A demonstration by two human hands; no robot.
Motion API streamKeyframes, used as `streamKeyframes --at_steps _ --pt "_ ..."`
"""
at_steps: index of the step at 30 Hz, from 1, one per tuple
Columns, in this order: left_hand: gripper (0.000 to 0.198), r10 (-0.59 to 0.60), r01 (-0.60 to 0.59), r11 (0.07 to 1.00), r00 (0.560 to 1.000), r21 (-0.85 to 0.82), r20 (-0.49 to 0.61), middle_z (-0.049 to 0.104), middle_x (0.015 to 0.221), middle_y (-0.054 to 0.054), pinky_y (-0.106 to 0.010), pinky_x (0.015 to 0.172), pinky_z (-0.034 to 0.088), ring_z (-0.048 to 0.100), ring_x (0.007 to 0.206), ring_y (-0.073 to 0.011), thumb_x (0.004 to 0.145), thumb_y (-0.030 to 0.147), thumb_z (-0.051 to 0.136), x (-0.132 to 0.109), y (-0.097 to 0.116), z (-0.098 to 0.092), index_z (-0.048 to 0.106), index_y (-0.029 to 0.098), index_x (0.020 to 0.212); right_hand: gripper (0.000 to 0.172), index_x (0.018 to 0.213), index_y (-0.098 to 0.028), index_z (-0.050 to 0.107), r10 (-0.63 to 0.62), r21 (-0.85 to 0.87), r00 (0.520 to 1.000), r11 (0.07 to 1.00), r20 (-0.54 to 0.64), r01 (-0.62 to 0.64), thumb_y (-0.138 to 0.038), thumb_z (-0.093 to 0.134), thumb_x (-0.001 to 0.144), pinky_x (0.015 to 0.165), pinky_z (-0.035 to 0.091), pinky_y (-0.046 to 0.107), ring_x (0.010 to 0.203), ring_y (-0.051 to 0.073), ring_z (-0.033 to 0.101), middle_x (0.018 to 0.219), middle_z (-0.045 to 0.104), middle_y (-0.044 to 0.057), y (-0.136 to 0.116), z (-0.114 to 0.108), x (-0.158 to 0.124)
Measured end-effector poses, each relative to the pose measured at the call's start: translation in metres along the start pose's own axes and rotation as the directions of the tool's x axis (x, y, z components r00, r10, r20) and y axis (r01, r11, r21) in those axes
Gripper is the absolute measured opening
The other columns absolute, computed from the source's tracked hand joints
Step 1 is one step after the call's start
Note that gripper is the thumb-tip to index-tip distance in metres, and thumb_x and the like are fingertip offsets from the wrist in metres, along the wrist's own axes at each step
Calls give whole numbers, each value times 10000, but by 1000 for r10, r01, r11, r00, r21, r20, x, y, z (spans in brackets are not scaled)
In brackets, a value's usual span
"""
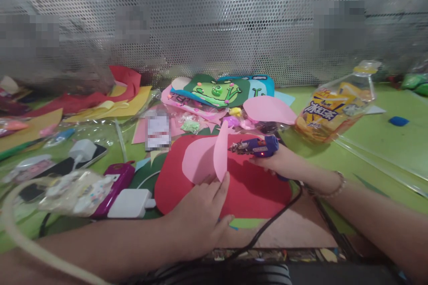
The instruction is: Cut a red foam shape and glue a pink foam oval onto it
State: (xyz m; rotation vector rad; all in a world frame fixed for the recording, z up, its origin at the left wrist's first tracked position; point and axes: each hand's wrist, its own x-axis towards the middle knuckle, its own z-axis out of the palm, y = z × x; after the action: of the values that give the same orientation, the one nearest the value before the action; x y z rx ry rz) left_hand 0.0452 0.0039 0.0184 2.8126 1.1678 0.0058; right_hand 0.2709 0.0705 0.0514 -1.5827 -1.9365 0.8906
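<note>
My left hand [200,213] pinches the lower edge of a pink felt piece [219,153] and lifts it upright off a larger pink shape [197,162]. Both lie on a big red felt shape [254,187] on the green table. My right hand [279,164] is closed around a blue hot glue gun [259,146]. The gun's nozzle points left, close to the raised pink piece. Its black cord [267,227] trails down toward me.
A tilted iced-tea bottle [334,107] stands right of the gun. Behind lie a green and blue felt frog picture [217,91], another pink oval [269,109] and red and yellow felt sheets [110,98]. At left are a purple phone [115,185], white chargers [130,202] and plastic bags. A perforated metal screen closes the back.
</note>
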Motion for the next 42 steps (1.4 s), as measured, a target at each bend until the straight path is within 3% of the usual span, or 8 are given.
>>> streamKeyframes --at_steps 4,15,21,27,37,42 --pt "620 -5 5 999 1000 37 5 392 1361 -259 -475 946 368 445 1168 -353 915 369 343 -2 0 3 241 -8 1397 367 1019 -180 618 32 25 999 999 16 -32 -190 607 652 358 391 209 365 115 480 402 488 -77 0 -1 0" --pt "624 -5 5 1000 1000 8 -20 443 1318 -250 -472 920 381 458 1143 -345 914 373 346 -1 0 3 227 5 1404 325 943 -176 623 114 78 992 990 45 -117 -123 566 627 318 345 174 350 95 437 377 440 -78 1 -2 0" --pt "615 -4 1 998 999 63 45 499 1249 -247 -447 879 408 506 1027 -314 908 356 379 0 2 -3 278 -29 1378 311 941 -169 606 143 96 988 984 52 -147 -106 548 642 314 338 166 344 88 428 369 435 -84 1 -3 0" --pt "612 8 -11 997 999 74 39 503 1233 -249 -454 835 421 518 954 -300 914 355 358 0 2 -2 269 -31 1381 285 913 -155 606 160 80 986 983 43 -163 -89 556 640 322 341 163 353 85 434 369 439 -80 1 -3 0" --pt "630 -8 -1 995 997 102 82 524 1197 -255 -444 834 432 524 966 -308 911 365 374 2 4 -6 278 -50 1376 555 1202 -175 522 120 107 991 986 65 -127 -92 534 653 320 343 162 344 86 427 393 430 -98 6 -4 1" --pt "618 7 -16 991 997 131 74 542 1174 -243 -425 837 430 530 954 -294 915 356 371 1 5 -7 282 -49 1375 417 1060 -157 584 163 117 985 979 60 -170 -94 551 649 340 348 168 348 87 427 372 434 -92 7 -4 4"
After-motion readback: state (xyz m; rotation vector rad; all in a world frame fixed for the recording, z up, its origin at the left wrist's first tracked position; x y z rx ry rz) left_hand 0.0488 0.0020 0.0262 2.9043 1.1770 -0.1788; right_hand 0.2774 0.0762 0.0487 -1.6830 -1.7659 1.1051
